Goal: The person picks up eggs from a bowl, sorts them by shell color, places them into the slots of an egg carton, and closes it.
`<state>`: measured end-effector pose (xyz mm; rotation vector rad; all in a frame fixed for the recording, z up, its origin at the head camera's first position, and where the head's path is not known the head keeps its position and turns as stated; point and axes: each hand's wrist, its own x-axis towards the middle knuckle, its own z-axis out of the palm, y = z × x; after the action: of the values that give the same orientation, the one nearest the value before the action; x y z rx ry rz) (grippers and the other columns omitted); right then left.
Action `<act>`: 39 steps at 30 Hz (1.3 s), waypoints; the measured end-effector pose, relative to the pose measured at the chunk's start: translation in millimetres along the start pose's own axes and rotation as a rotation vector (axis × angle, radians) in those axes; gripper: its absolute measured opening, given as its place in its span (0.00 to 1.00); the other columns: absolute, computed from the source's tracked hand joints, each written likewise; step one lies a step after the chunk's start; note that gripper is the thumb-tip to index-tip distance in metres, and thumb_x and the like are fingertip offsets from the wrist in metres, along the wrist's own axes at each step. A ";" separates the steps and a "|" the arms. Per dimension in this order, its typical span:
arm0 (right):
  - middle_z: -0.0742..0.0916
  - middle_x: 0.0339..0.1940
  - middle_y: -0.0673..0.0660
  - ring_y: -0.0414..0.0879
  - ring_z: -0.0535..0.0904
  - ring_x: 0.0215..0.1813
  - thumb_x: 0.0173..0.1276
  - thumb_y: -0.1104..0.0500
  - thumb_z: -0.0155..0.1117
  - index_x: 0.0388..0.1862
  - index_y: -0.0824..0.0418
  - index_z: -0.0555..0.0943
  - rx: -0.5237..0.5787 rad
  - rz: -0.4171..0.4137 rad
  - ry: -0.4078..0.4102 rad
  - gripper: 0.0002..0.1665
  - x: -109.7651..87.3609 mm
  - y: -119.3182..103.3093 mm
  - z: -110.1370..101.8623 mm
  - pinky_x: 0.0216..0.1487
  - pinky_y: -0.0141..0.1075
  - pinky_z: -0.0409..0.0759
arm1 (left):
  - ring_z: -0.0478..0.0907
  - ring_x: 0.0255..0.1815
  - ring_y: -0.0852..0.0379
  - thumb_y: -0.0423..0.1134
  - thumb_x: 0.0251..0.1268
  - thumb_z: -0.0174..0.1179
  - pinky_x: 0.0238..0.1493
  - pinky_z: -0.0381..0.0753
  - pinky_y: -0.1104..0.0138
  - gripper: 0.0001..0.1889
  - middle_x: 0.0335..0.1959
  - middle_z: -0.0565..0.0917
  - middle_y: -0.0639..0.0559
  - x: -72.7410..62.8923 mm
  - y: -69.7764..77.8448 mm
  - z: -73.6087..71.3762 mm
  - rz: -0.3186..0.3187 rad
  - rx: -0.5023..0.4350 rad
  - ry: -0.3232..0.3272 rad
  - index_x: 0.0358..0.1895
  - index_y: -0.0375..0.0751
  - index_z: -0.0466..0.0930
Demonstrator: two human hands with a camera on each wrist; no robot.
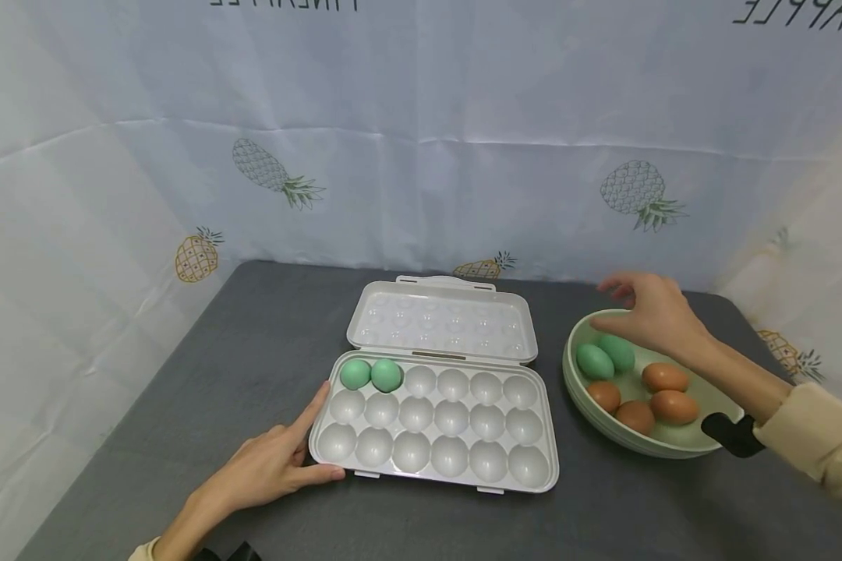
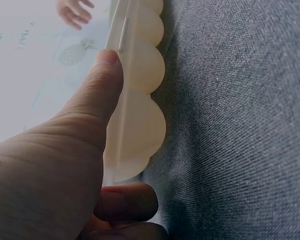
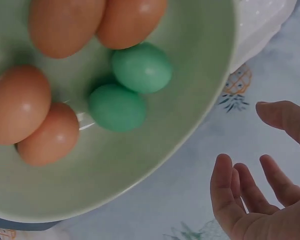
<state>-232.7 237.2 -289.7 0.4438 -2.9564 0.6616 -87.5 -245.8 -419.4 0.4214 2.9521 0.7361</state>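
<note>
A white plastic egg carton (image 1: 451, 428) lies with its lid folded back. Two green eggs (image 1: 386, 375) sit side by side in the back row at its left end. My left hand (image 1: 270, 465) holds the carton's left front corner, thumb along the front edge and fingers along the left side. In the left wrist view the thumb (image 2: 92, 92) lies against the carton's rim. Above the far left rim of a pale green bowl (image 1: 581, 389), my right hand (image 1: 652, 312) is raised with spread fingers, holding nothing. The bowl contains two green eggs (image 3: 141, 68) and several brown eggs (image 3: 49, 134).
The dark grey table (image 1: 267, 343) carries the carton in the middle and the bowl at the right. Behind and at both sides hangs a white cloth (image 1: 421, 202) printed with pineapples. The open lid (image 1: 445, 319) lies between the carton and the cloth.
</note>
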 end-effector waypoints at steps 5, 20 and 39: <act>0.84 0.53 0.77 0.68 0.81 0.52 0.62 0.53 0.76 0.60 0.71 0.79 -0.022 0.016 -0.001 0.32 1.7 13.4 1.5 0.47 0.60 0.78 | 0.55 0.17 0.73 0.68 0.57 0.68 0.21 0.60 0.72 0.58 0.14 0.60 0.72 -0.6 -0.4 -0.9 0.007 -0.001 0.006 0.84 0.53 0.45; 0.85 0.50 0.78 0.71 0.82 0.49 0.60 0.51 0.77 0.59 0.75 0.79 -0.059 0.087 -0.112 0.37 1.5 39.8 0.9 0.43 0.58 0.81 | 0.54 0.16 0.74 0.67 0.58 0.68 0.20 0.59 0.72 0.58 0.14 0.59 0.72 0.0 0.5 -1.9 0.013 -0.013 -0.005 0.85 0.52 0.44; 0.84 0.53 0.79 0.73 0.82 0.50 0.60 0.48 0.76 0.58 0.81 0.78 -0.087 0.159 -0.251 0.42 2.7 64.7 18.8 0.43 0.53 0.83 | 0.54 0.17 0.74 0.67 0.59 0.67 0.20 0.59 0.72 0.58 0.15 0.59 0.72 1.4 1.2 -1.1 0.005 -0.028 -0.023 0.85 0.54 0.42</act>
<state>-254.7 284.3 -332.6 0.3062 -3.2699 0.5230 -88.7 -244.9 -417.9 0.4330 2.9169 0.7670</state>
